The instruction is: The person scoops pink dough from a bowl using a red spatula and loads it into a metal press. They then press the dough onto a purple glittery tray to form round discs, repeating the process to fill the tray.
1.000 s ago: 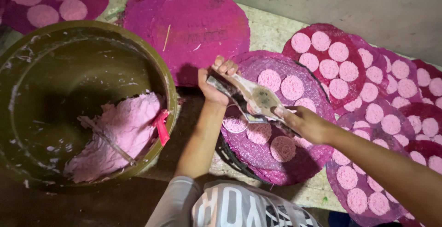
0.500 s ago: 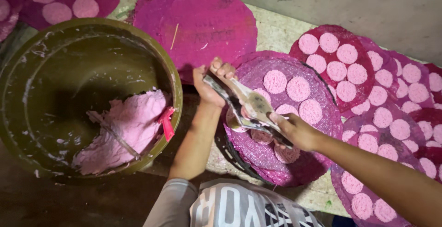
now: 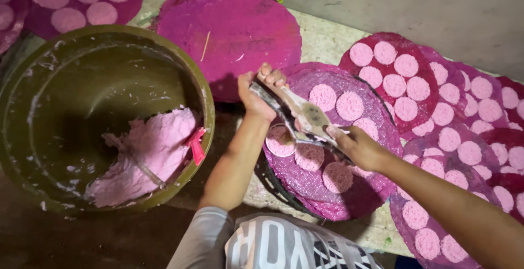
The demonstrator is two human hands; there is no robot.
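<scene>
Spoon (image 3: pixel 314 117) apparently between left hand (image 3: pixel 256 94) and right hand (image 3: pixel 357 148).

- No packages, labels, signs or screens showed anywhere in the head view.
</scene>
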